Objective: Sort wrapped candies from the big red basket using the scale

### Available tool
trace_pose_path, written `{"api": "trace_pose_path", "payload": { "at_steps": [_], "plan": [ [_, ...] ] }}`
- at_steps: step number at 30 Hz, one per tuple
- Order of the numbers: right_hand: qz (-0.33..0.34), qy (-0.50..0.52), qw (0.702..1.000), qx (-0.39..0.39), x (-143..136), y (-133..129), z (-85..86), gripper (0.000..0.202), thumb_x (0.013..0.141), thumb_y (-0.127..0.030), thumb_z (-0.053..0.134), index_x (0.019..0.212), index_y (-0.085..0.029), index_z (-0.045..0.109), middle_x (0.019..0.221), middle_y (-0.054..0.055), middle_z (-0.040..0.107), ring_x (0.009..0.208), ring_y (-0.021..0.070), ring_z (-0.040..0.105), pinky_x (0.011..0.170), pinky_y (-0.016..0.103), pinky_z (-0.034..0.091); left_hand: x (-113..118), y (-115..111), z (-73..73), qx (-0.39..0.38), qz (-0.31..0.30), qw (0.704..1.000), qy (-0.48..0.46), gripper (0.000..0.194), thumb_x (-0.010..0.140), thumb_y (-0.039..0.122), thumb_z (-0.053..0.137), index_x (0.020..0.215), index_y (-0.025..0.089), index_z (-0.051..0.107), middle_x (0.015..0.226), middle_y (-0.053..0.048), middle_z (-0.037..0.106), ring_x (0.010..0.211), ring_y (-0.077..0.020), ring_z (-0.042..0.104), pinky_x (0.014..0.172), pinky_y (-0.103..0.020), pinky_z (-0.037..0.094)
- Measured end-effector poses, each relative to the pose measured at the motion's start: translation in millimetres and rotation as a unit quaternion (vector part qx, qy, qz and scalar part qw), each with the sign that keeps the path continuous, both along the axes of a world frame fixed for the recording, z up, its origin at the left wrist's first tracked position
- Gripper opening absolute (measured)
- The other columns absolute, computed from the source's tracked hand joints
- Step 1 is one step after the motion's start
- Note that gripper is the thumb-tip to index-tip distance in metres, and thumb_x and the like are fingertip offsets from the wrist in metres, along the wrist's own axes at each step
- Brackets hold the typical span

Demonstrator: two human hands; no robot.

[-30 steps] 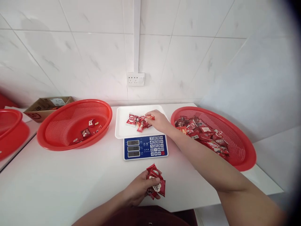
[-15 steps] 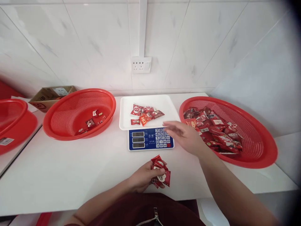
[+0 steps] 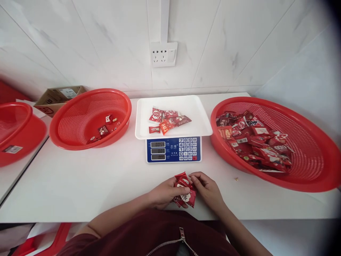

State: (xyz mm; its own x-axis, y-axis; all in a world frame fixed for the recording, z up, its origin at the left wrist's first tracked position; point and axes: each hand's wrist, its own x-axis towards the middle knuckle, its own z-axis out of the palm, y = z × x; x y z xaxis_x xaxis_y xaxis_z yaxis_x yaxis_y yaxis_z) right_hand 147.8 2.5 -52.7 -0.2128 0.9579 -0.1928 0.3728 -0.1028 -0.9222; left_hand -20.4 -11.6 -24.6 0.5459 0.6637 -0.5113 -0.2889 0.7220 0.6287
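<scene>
Several red candy packets (image 3: pixel 188 197) are gripped in my left hand (image 3: pixel 165 193), low in front of the scale and near the table's front edge. Close against their right side is my right hand (image 3: pixel 207 188), thumb and fingertips pinched at the packets' edge; whether it grips one is hard to make out. Beyond both hands stands a blue and white digital scale (image 3: pixel 173 150). On its white tray (image 3: pixel 197 106) lie several red packets (image 3: pixel 167 121), with a small one at the front left.
A red basket (image 3: pixel 317 149) heaped with red packets stands at the right. At the left, another red basket (image 3: pixel 90 96) holds a few packets, with a cardboard box (image 3: pixel 50 101) behind it. More red baskets (image 3: pixel 32 131) sit far left. Tiny crumbs (image 3: pixel 236 179) lie on the white table (image 3: pixel 106 177).
My right hand has moved down from the scale's keypad to the packets in my left hand, its fingers now closed together. The camera view has shifted slightly.
</scene>
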Motion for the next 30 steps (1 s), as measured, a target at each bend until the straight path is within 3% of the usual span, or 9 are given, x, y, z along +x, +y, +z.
{"api": "trace_pose_path", "payload": {
  "at_steps": [15,20,24,27,30],
  "plan": [
    [0.008,-0.05,0.998,0.045,-9,-2,-3.2,0.027,0.085,-0.04,0.044,0.086,-0.021,0.062,0.081,0.004,0.069,0.072,0.0183,0.063,0.067,0.027,0.048,-3,1,-8.5,-0.013,0.02,1.0,-0.012,0.042,0.065,0.035,0.074,0.096,0.014,0.053,0.071,-0.001,0.06,0.059,-0.012,0.058,0.055,-0.026,0.05],
    [-0.009,-0.011,0.999,0.041,-7,-3,-6.3,0.029,0.084,-0.044,0.047,0.086,-0.02,0.064,0.081,0.005,0.068,0.074,0.0191,0.062,0.068,0.028,0.047,-2,0,-1.7,0.009,0.022,1.0,-0.008,0.043,0.066,0.037,0.072,0.097,0.015,0.051,0.069,-0.001,0.06,0.055,-0.0114,0.058,0.051,-0.023,0.046],
    [-0.054,0.089,0.994,-0.017,-6,-2,-6.7,0.035,0.079,-0.052,0.052,0.088,-0.021,0.063,0.069,0.003,0.063,0.063,0.0186,0.059,0.061,0.03,0.048,-3,-2,-1.8,0.08,0.09,0.993,0.005,0.039,0.074,0.038,0.066,0.103,0.017,0.049,0.074,-0.001,0.061,0.06,-0.012,0.059,0.056,-0.024,0.046],
    [-0.077,0.271,0.951,-0.124,-18,-5,-2.3,0.043,0.076,-0.057,0.055,0.101,-0.023,0.061,0.087,0.006,0.065,0.074,0.0198,0.061,0.066,0.033,0.049,-4,-3,-4.7,0.177,0.144,0.973,0.047,0.033,0.078,0.035,0.062,0.104,0.019,0.049,0.082,-0.002,0.061,0.07,-0.0128,0.059,0.067,-0.027,0.047],
    [-0.044,0.468,0.835,-0.285,-38,-10,3.8,0.051,0.078,-0.062,0.048,0.115,-0.027,0.055,0.106,0.007,0.063,0.09,0.0217,0.06,0.076,0.038,0.047,-5,-3,-5.8,0.332,0.159,0.922,0.122,0.027,0.08,0.031,0.059,0.103,0.019,0.052,0.096,-0.006,0.06,0.086,-0.0167,0.057,0.079,-0.031,0.045]
  ]
}}
